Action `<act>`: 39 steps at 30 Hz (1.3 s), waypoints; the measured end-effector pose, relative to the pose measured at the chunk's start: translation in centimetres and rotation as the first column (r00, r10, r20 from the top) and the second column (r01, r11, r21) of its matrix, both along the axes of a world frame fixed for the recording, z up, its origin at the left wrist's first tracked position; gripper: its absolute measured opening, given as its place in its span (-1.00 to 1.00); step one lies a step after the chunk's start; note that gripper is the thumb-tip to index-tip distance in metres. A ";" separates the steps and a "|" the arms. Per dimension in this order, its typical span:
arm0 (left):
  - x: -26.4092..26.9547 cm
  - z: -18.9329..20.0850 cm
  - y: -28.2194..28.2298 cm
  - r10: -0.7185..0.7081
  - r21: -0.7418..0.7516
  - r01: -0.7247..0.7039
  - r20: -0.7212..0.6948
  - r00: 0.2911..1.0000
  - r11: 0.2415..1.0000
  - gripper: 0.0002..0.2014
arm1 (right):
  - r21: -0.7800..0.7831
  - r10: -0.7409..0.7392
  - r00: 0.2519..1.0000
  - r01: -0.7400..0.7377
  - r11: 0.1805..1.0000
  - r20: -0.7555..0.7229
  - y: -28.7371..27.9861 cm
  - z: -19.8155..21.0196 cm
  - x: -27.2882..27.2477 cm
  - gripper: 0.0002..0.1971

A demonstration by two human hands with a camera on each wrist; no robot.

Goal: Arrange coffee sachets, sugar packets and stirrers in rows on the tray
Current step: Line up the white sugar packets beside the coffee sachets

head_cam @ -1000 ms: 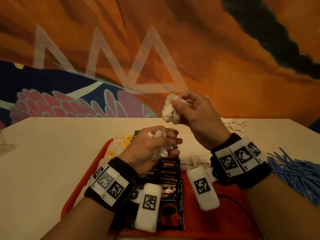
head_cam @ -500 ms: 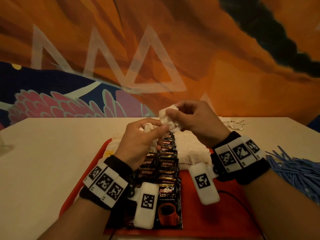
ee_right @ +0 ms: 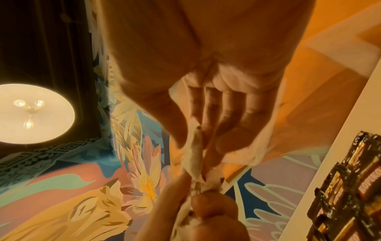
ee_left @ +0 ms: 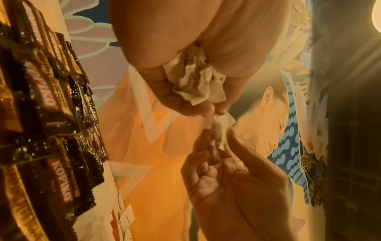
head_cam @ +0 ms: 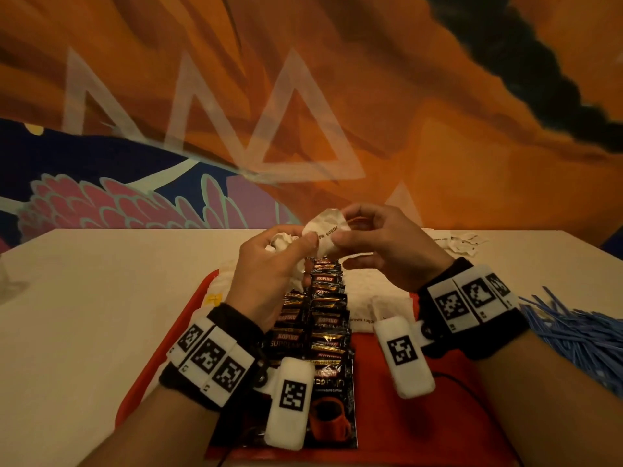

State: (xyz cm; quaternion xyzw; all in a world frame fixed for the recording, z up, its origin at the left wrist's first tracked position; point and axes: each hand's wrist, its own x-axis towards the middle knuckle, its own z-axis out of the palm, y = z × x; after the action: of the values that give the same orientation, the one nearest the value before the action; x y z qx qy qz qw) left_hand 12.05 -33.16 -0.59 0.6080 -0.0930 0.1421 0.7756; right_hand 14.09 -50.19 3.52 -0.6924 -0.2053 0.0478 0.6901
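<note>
1. Hovering above the far end of the tray, a white sugar packet (head_cam: 324, 230) marked "brown sugar" is pinched between the thumb and fingers of the right hand (head_cam: 381, 244); a second ago that hand held it higher and off to the right, clear of the other hand.
2. The left hand (head_cam: 269, 264) has risen from just over the coffee row to meet it, and its thumb and forefinger now touch the near edge of the same packet, while the rest of its fingers stay curled round a crumpled bundle of packets (ee_left: 195, 83) in the palm.
3. So both hands are closed on paper: the right on the single packet, the left on its wad and on the packet's edge. I'd judge this a hand-over or a straightening of one packet before it goes down; which of the two I cannot tell.
4. Below the hands, the dark coffee sachets (head_cam: 320, 318) lie overlapped in a row down the middle of the red tray (head_cam: 161, 352), and that row looks finished.
5. White sugar packets (head_cam: 377, 294) lie in a band to the right of the coffee, with more white packets on the left, partly hidden by the left hand.
6. The blue stirrers (head_cam: 580, 328) sit in a loose heap on the table, off the tray to the right, so that row has not been started.
7. A few loose white packets (head_cam: 462, 242) remain on the table beyond the right wrist.
</note>
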 end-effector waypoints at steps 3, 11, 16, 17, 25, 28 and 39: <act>-0.1 -0.1 0.0 -0.018 0.071 0.018 -0.003 1.000 0.997 -0.95 | -0.068 -0.062 0.993 0.069 0.995 0.101 0.2 -0.3 0.1 -0.78; 0.3 -0.2 0.1 0.093 0.106 -0.094 0.022 0.995 0.990 -0.94 | -0.079 -0.230 0.962 0.244 0.967 0.148 0.2 -0.6 0.8 -0.80; 0.2 -0.1 0.2 0.107 0.099 -0.109 0.023 0.994 0.989 -0.97 | -0.156 -0.122 0.973 0.153 0.976 0.195 0.0 -0.3 -0.1 -0.84; 0.1 -0.1 0.2 0.102 0.106 -0.104 0.028 0.994 0.989 -0.97 | -0.168 -0.088 0.977 0.122 0.978 0.194 -0.1 -0.3 -0.2 -0.81; 0.1 0.0 0.0 0.096 0.051 -0.097 0.016 0.995 0.994 -0.92 | -0.252 -0.078 0.962 0.145 0.957 0.260 0.3 -1.0 0.1 -0.92; 0.1 0.0 0.1 0.097 0.052 -0.099 0.034 0.995 0.994 -0.81 | -0.167 -0.107 0.970 0.145 0.975 0.217 0.4 -1.1 0.3 -0.94; 0.7 -0.5 0.5 0.099 0.077 -0.103 0.043 0.994 0.992 -0.73 | -0.073 -0.125 0.991 0.128 0.989 0.052 0.0 -0.8 0.6 -0.86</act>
State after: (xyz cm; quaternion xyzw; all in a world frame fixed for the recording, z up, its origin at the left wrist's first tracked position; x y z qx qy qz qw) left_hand 12.74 -32.64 -1.11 0.6394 -0.0830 0.1893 0.7406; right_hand 14.67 -50.19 2.70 -0.7309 -0.1752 -0.0047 0.6596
